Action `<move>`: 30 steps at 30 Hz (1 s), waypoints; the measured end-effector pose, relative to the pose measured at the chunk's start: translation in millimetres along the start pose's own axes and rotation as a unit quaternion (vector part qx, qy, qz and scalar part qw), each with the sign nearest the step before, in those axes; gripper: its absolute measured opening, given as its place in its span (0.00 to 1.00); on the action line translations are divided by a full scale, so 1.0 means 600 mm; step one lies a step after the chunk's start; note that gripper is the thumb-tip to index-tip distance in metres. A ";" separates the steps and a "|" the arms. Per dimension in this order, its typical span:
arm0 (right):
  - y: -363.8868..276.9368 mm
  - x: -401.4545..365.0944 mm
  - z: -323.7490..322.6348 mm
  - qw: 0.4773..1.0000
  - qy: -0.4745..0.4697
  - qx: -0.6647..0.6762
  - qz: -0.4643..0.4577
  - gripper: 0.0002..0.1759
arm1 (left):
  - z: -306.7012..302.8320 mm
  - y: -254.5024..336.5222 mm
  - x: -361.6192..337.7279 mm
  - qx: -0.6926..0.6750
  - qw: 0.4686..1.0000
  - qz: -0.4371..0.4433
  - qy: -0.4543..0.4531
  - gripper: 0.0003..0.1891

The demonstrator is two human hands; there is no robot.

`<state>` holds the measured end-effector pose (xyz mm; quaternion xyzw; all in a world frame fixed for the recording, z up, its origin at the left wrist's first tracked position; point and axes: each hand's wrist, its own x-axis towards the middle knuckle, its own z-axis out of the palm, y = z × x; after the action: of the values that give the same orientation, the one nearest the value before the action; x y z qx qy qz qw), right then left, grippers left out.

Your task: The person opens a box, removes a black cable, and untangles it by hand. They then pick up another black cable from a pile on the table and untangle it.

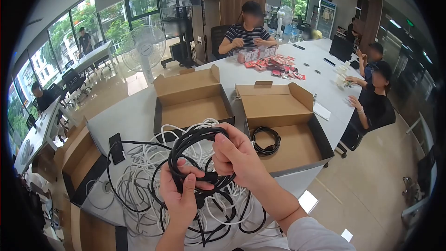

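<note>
Holding a looped black cable (195,139) up in the air with both hands, just left of the open cardboard box (274,104) and nearer to the camera than it. Clenching from below with the left hand (182,200), tight around the bundled strands at the bottom of the loop, thumb laid across the front. Wrapping over the right side of the same loop with the right hand (238,157), fingers curled shut on the strands, thumb tip close to the left hand's fingers. Trailing loose black strands down from the loop, below the box's near-left corner.

Inside that box, flat on its left half, a small wound coil of black cable (265,140), apart from both hands. Left of the box and under the held loop, a tangled heap of white and black cables (132,183) spread over the white table (139,111). Directly left of the box, close beside it, a second open cardboard box (193,100). Farther left of the box, past the heap and at the table's edge, a third open carton (79,158). Beyond the box, at the table's far end, a seated person in a striped shirt (246,35) with red packets (274,62) spread in front. Right of the box, along the table's side, two more seated people (374,93). Far beyond the box to the left, a standing fan (146,49)
</note>
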<state>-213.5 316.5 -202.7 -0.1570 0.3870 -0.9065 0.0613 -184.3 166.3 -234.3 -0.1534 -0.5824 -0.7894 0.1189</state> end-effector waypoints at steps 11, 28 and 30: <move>-0.014 -0.020 0.011 0.984 0.028 -0.167 -0.063 0.08 | -0.010 -0.005 0.009 0.176 0.983 0.043 -0.024 0.12; -0.029 -0.017 -0.010 0.987 -0.026 -0.149 -0.056 0.12 | -0.018 -0.008 -0.007 0.341 0.931 0.115 -0.066 0.17; -0.032 -0.018 -0.004 0.993 -0.041 -0.115 -0.003 0.13 | -0.030 -0.020 -0.004 0.322 0.938 0.128 -0.016 0.18</move>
<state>-203.7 333.9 -193.3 -0.2010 0.4852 -0.8491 0.0560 -188.4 152.7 -250.4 -0.1930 -0.7829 -0.5349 0.2524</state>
